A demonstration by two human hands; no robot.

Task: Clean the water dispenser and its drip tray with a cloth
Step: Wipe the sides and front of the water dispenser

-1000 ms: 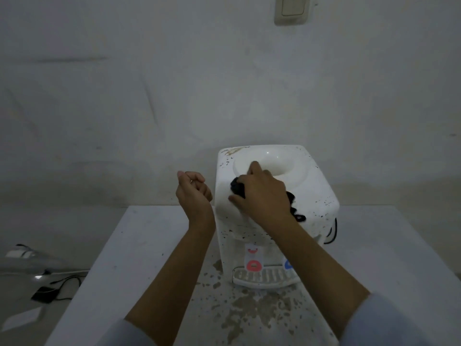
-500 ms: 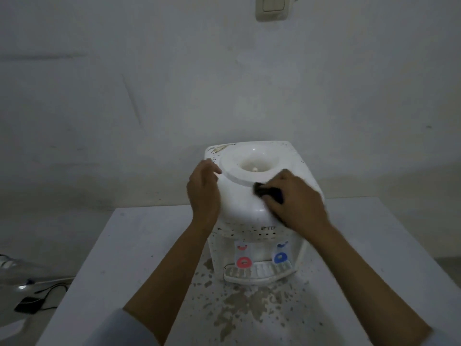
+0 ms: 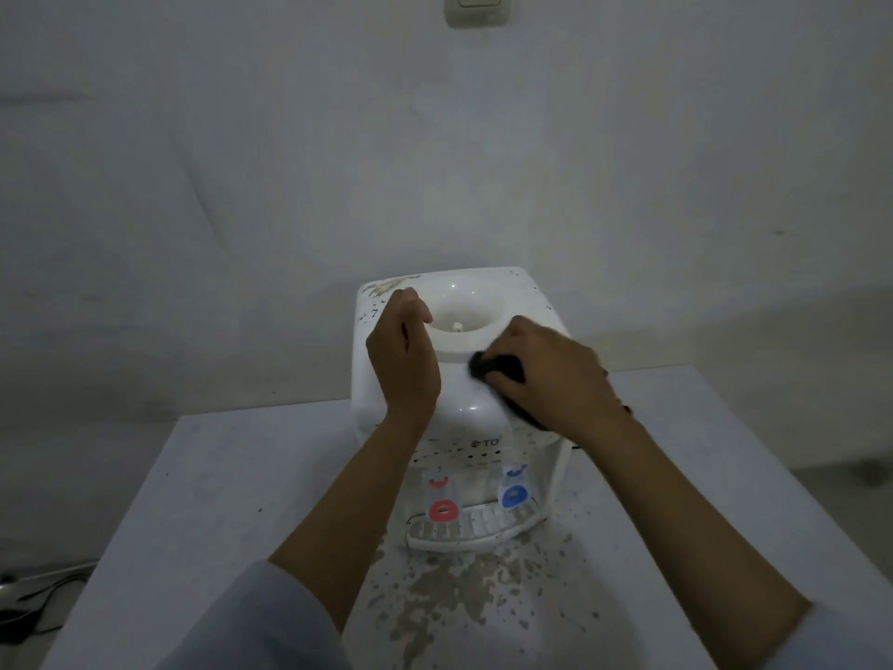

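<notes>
A white tabletop water dispenser [image 3: 466, 394] stands on a white table [image 3: 217, 500], its front facing me with a red tap [image 3: 442, 509] and a blue tap [image 3: 513, 495]. Below them sits the slotted drip tray [image 3: 471, 529]. My right hand [image 3: 551, 374] presses a dark cloth [image 3: 488, 367] on the dispenser's top front, just below the round bottle well [image 3: 459, 321]. My left hand [image 3: 403, 350] rests curled on the top left of the dispenser, fingers at the rim of the well. Dark specks dot the dispenser's top left corner.
Brown stains and specks cover the table in front of the drip tray [image 3: 449, 587]. A wall stands close behind, with a switch plate [image 3: 478, 7] high up. Cables [image 3: 38, 602] lie on the floor at the left.
My left hand went from hanging free beside the dispenser to resting on its top left. My right hand slid the cloth from the top's left side to its right front.
</notes>
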